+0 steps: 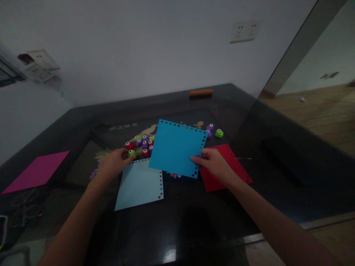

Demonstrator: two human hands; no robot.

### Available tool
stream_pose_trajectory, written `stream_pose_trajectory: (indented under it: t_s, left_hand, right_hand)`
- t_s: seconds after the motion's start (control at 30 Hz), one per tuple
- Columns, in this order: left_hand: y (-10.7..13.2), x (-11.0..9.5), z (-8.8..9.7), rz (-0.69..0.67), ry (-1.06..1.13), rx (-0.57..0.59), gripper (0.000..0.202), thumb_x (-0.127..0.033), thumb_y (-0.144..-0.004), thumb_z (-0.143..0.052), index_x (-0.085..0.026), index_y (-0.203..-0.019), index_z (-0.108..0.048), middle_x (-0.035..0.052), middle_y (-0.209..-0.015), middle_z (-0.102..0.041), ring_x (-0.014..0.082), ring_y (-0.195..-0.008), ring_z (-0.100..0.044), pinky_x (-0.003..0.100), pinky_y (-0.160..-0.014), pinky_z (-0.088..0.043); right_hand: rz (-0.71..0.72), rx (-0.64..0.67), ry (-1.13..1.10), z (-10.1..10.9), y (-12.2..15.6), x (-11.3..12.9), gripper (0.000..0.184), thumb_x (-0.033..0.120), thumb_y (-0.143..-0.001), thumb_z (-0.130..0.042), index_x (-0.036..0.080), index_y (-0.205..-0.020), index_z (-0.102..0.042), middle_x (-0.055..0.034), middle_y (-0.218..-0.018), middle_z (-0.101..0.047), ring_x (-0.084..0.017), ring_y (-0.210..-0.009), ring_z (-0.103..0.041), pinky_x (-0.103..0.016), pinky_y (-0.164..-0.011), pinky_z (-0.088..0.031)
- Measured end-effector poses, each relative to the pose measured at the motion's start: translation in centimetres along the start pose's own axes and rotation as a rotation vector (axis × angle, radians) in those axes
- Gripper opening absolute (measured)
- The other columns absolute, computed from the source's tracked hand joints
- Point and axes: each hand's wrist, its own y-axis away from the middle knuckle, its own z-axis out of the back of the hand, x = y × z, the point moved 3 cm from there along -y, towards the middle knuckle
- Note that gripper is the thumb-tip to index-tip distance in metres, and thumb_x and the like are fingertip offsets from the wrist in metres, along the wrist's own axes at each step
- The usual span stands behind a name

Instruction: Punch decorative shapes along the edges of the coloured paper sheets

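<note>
My right hand [215, 166] pinches the right edge of a bright blue paper sheet [177, 147] with small punched shapes along its border, holding it lifted above the dark table [177, 221]. My left hand [115, 162] rests at the top left corner of a pale blue sheet [140, 184] that lies flat, and its fingers are closed on a small green punch [132, 152]. A cluster of red, purple and green punches [142, 143] sits just beyond that hand. A red sheet [238, 166] with a punched border lies under my right hand.
A magenta sheet [37, 170] lies at the table's left edge. Two purple punches and a green punch [219, 133] stand behind the blue sheet. An orange bar [201, 92] lies at the table's far edge. Paper confetti [174, 175] is scattered under the lifted sheet.
</note>
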Motion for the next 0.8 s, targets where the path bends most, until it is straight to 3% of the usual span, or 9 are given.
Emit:
stream_pose_trajectory:
  t_s: [0.53,0.8]
  left_hand:
    - [0.3,-1.2,-0.8,-0.009,-0.083,-0.105,0.041,-0.043,-0.083,-0.047,-0.015,-0.107,-0.063,0.0157,-0.105,-0.066,0.0315,-0.092,-0.064,0.036,-0.073,-0.048]
    - [1.2,-1.9,1.7,0.065,0.128,-0.277,0.037,-0.046,-0.079,-0.054,-0.018,-0.102,-0.064,0.0094,-0.091,-0.072,0.0268,-0.085,-0.068,0.031,-0.069,-0.048]
  right_hand:
    - [0.014,-0.011,-0.031,0.1,-0.1,0.0,0.008,0.024,-0.074,-0.07,0.018,-0.076,-0.068,-0.0021,-0.074,-0.071,-0.015,-0.064,-0.065,-0.03,-0.062,-0.053]
    - [0.036,-0.033,0.001,0.1,-0.1,-0.3,0.013,0.03,-0.073,-0.07,0.017,-0.077,-0.068,-0.0028,-0.073,-0.071,-0.015,-0.06,-0.063,-0.029,-0.058,-0.052]
